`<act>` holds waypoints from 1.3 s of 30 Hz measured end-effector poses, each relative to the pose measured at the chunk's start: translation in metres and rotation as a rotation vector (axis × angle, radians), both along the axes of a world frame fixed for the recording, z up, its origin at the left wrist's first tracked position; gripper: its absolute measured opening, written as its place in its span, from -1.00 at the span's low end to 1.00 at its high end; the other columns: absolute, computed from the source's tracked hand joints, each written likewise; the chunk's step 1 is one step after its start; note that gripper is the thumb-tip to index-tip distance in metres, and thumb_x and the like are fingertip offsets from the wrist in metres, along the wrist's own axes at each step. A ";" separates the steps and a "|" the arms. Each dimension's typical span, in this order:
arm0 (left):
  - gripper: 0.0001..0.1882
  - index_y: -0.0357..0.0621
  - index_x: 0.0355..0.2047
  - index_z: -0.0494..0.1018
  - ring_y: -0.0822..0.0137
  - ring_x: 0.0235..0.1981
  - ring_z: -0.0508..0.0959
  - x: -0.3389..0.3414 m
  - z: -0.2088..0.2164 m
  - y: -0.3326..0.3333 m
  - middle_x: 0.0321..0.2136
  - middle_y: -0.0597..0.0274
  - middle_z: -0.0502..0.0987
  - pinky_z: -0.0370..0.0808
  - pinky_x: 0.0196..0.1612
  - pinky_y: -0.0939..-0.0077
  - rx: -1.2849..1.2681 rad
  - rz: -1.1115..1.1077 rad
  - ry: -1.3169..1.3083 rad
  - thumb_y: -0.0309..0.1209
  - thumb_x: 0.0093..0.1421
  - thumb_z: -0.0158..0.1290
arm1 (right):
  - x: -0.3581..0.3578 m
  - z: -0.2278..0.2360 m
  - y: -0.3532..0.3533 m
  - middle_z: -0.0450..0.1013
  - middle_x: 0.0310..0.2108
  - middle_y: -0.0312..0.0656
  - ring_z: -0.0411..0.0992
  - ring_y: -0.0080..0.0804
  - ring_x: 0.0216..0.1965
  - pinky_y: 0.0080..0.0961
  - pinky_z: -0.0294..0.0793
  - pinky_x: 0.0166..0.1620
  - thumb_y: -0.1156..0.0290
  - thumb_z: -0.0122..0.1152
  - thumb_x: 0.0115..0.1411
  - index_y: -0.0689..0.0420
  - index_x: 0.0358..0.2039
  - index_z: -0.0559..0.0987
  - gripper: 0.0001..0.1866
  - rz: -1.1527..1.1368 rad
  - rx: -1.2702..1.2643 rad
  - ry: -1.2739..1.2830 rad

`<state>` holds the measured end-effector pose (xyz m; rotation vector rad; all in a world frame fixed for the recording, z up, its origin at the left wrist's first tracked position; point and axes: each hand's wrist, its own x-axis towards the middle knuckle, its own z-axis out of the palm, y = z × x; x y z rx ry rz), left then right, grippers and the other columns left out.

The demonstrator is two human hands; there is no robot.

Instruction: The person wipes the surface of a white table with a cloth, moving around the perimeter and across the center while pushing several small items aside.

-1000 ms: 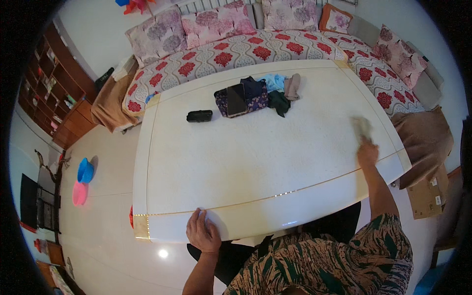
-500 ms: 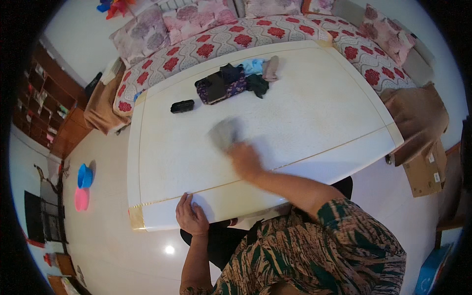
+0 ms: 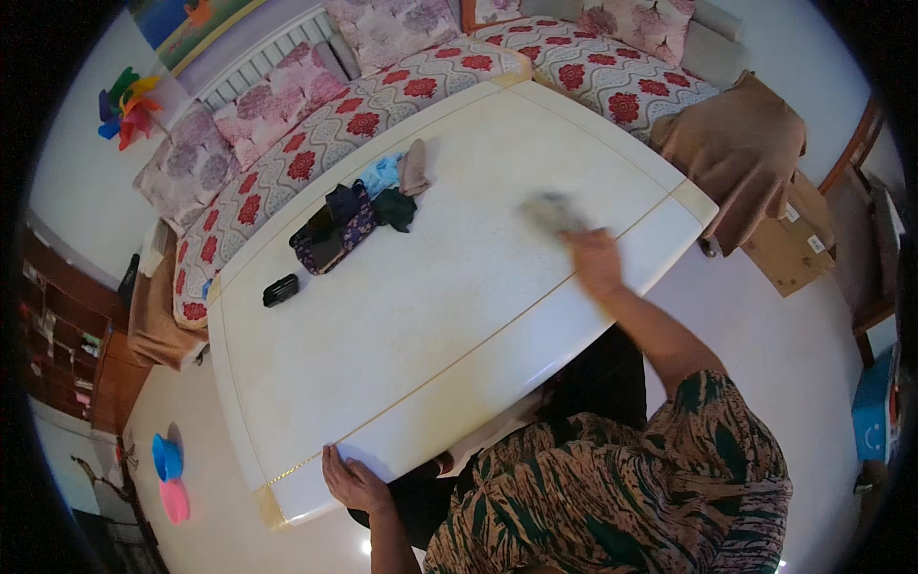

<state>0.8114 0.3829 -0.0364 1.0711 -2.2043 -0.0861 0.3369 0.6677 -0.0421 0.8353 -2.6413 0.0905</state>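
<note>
A greyish cloth (image 3: pixel 552 212), smeared by motion, is in my right hand (image 3: pixel 595 258) over the right part of the white table (image 3: pixel 411 316). It appears to lie against the tabletop. My left hand (image 3: pixel 356 480) rests at the near left edge of the table, fingers laid on the top, holding nothing. Toward the far left of the tabletop sits a dark purple patterned bag (image 3: pixel 332 230) with dark cloth bundled on it. Beside it are a light blue cloth (image 3: pixel 382 172), a beige cloth (image 3: pixel 413 168) and a dark green cloth (image 3: pixel 393 209). A small black case (image 3: pixel 280 290) lies nearer to me.
A sofa with a red-flowered cover (image 3: pixel 363 122) and cushions runs along the table's far side. At the right stand a brown-draped piece (image 3: pixel 732 143) and a cardboard box (image 3: pixel 789 244). Blue (image 3: pixel 166 457) and pink (image 3: pixel 175 500) basins are on the floor at left.
My right hand has swept the cloth rightward across the tabletop. My left hand stays on the near edge. The view has turned, so the table looks rotated.
</note>
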 end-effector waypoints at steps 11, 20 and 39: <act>-0.32 -0.30 0.22 0.18 -0.12 0.24 0.22 -0.126 0.028 0.095 0.22 -0.13 0.21 0.17 0.23 0.00 0.052 -0.696 -0.354 -0.11 0.22 0.03 | 0.090 0.008 -0.060 0.42 -0.23 -0.02 0.36 -0.07 -0.16 -0.10 0.34 -0.12 0.46 -0.02 0.12 0.05 -0.10 0.53 -0.68 0.200 -0.273 -0.304; -0.10 -0.21 0.25 0.09 -0.15 0.22 0.21 -0.169 0.044 0.112 0.20 -0.17 0.17 0.18 0.21 -0.06 0.069 -0.986 -0.466 -0.22 -0.03 0.28 | 0.103 0.003 -0.164 0.37 -0.01 -0.18 0.28 -0.17 -0.03 -0.22 0.32 -0.01 0.41 0.09 0.10 -0.26 0.00 0.55 -0.57 0.925 -0.305 -0.160; 0.01 -0.22 0.31 0.02 -0.10 0.33 0.06 -0.179 0.055 0.113 0.30 -0.17 0.04 0.01 0.32 -0.06 0.062 -0.934 -0.632 -0.03 -0.01 0.28 | -0.057 0.009 0.139 0.36 0.06 0.01 0.32 -0.04 -0.08 -0.14 0.34 -0.06 0.37 0.00 0.17 -0.01 0.12 0.45 -0.54 -0.605 -0.120 0.035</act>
